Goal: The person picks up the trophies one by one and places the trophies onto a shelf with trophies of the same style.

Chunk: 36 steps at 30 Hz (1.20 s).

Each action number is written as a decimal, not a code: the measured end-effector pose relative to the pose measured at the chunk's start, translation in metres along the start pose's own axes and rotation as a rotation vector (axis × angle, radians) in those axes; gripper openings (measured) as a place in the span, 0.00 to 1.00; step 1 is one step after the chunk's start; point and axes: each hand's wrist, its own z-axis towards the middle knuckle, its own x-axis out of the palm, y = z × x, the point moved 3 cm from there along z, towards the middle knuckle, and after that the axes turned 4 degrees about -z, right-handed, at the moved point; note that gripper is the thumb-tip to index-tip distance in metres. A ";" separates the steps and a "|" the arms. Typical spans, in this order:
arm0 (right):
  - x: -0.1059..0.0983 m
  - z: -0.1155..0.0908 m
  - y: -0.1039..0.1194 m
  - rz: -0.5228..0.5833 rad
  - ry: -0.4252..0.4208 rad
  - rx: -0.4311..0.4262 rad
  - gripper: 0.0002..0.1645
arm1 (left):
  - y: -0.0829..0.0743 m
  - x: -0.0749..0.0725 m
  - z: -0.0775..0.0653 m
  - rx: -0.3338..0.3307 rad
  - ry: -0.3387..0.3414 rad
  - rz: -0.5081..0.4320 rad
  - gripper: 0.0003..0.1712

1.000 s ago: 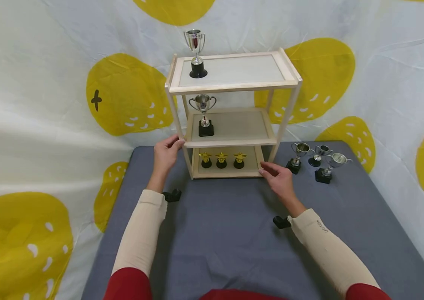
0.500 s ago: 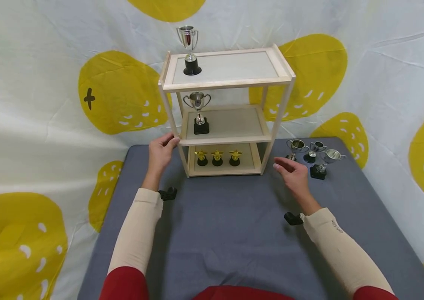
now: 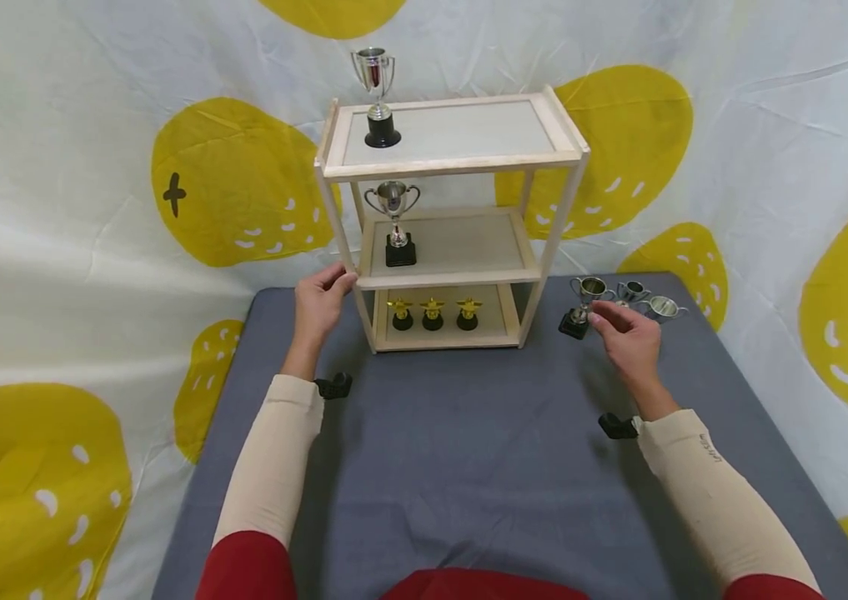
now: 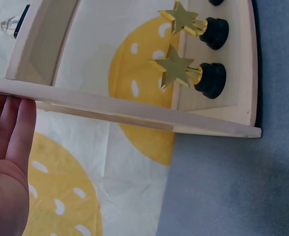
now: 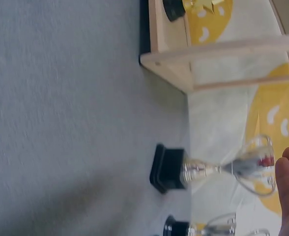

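Observation:
My left hand (image 3: 318,308) pinches the front left post of a three-tier wooden shelf (image 3: 454,167); in the left wrist view its fingers (image 4: 17,130) reach behind the post (image 4: 110,104). My right hand (image 3: 629,337) is over the right of the table, holding nothing, fingers loosely bent. Close to its fingertips stands a silver trophy cup (image 3: 575,323) with a square black base, upright on the table. In the right wrist view the fingers (image 5: 288,184) are right by the rim of this trophy cup (image 5: 196,169). Two more silver cups (image 3: 662,308) (image 3: 630,292) are partly hidden behind the hand.
A silver trophy (image 3: 382,125) stands at the left of the top tier, another trophy (image 3: 398,237) at the left of the middle tier. Three gold star trophies (image 3: 433,317) line the bottom tier. Grey cloth (image 3: 461,450) covers the table; a patterned curtain (image 3: 63,167) hangs behind.
My right hand has moved right from the shelf's lower right corner to the trophy cups. The left hand has stayed at the left post. The head view has shifted slightly.

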 end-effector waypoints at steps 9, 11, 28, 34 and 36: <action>-0.032 0.014 -0.008 -0.008 -0.128 -0.018 0.17 | 0.000 0.001 0.000 0.006 0.003 0.005 0.22; -0.039 0.018 -0.011 -0.001 -0.149 -0.001 0.18 | 0.000 0.001 0.000 0.005 0.003 0.004 0.22; -0.081 0.046 -0.063 -0.224 -0.245 0.140 0.22 | 0.003 0.001 0.002 -0.009 0.014 0.000 0.23; -0.087 0.054 -0.071 -0.343 -0.113 0.236 0.31 | 0.002 0.001 0.001 -0.022 0.012 -0.016 0.21; -0.088 0.056 -0.076 -0.374 -0.026 0.266 0.37 | 0.002 0.001 0.001 -0.022 0.007 -0.021 0.21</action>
